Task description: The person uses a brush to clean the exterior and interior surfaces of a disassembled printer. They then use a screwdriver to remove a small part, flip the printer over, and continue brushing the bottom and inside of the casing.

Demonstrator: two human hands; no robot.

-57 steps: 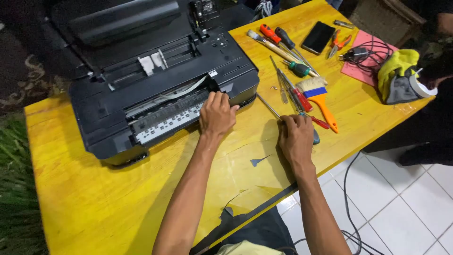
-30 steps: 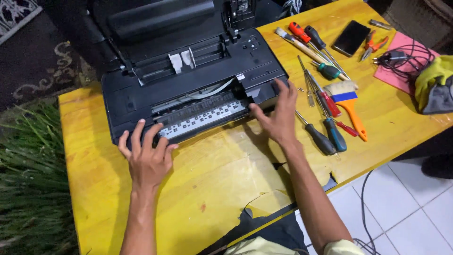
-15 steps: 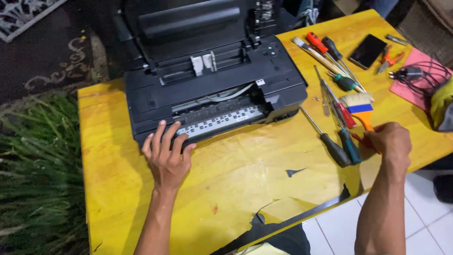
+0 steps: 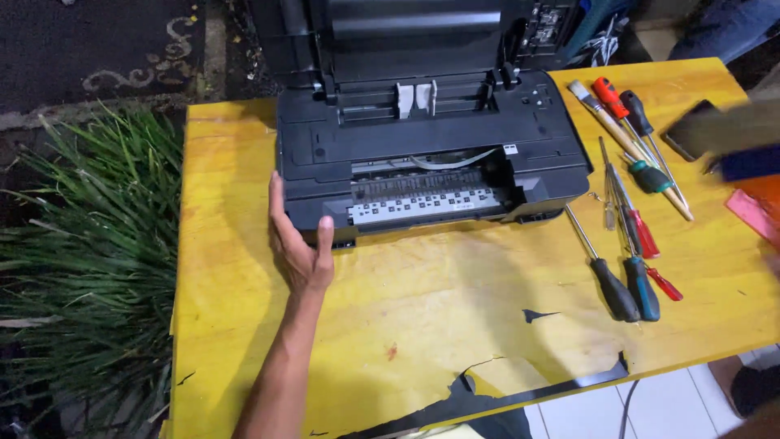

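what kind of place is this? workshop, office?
Likely an informal repair bench, partly outdoors. A black printer sits opened on a worn yellow wooden table, the left hand at its corner, screwdrivers lie alongside, and a grassy plant grows beside it.

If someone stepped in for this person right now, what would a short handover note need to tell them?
Left hand: open, cupped against the front left corner of the black printer.
Right hand: not clearly in view; only a blur at the right edge.
The printer sits at the back of the yellow table, front open, white roller strip exposed.
The screwdrivers lie in a row to its right, none in hand.
Done: front panel open. Left: the inner work, not yet touched.
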